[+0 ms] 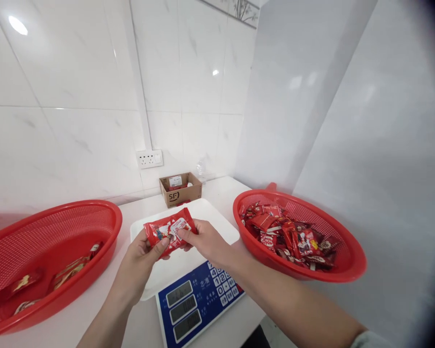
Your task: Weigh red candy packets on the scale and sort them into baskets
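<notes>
Between both hands is a red snack packet (172, 227) with white lettering and a printed figure. My left hand (147, 251) pinches its left end, thumb on the front. At the right end, my right hand (205, 239) grips it the same way; the fingers behind are partly hidden. The packet is held above the white tray (210, 217) of a weighing scale. Below the hands sits the scale's blue panel (203, 299) with several keys and three display windows, whose digits are too faint to read.
On the right stands a red perforated basket (351, 241) heaped with red and brown packets (290, 232). Another red basket (108, 217) at left holds several packets (70, 273). Behind the scale is a cardboard box (183, 195) near the tiled wall, below a socket (150, 159).
</notes>
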{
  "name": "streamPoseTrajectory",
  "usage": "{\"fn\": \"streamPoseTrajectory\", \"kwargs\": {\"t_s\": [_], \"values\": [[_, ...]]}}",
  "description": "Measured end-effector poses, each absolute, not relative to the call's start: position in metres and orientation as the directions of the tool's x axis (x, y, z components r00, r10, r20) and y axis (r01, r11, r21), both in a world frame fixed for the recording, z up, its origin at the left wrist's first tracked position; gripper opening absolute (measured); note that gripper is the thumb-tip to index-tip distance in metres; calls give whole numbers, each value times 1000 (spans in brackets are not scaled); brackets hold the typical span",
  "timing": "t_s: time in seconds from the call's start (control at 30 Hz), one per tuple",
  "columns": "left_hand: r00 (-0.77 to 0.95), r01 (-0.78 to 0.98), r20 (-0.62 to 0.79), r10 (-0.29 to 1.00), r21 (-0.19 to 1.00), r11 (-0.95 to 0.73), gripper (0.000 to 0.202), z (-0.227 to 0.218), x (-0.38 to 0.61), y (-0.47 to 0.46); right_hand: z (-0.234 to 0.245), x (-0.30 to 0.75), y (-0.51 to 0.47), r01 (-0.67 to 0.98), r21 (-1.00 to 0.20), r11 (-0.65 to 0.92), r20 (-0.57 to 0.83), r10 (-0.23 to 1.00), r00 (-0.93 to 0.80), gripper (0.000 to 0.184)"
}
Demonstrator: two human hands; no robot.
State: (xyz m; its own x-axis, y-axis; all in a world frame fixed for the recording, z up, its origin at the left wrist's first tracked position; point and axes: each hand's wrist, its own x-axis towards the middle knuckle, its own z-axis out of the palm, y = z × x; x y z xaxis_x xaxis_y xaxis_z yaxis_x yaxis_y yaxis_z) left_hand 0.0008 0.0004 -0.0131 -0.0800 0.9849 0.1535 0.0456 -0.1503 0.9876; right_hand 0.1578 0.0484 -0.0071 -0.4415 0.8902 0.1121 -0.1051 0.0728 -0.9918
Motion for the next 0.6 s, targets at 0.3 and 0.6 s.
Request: {"fn": "streamPoseTrajectory", "kwargs": {"t_s": [0.3, 0.6], "values": [[-76, 154, 178, 981, 974, -165, 53, -11, -8, 4, -15, 160, 52, -8, -993, 122, 111, 876, -470, 26], [-108, 652, 46, 993, 757, 36, 63, -25, -41, 17, 17, 280, 111, 748, -603, 278, 227, 958, -173, 27]]}}
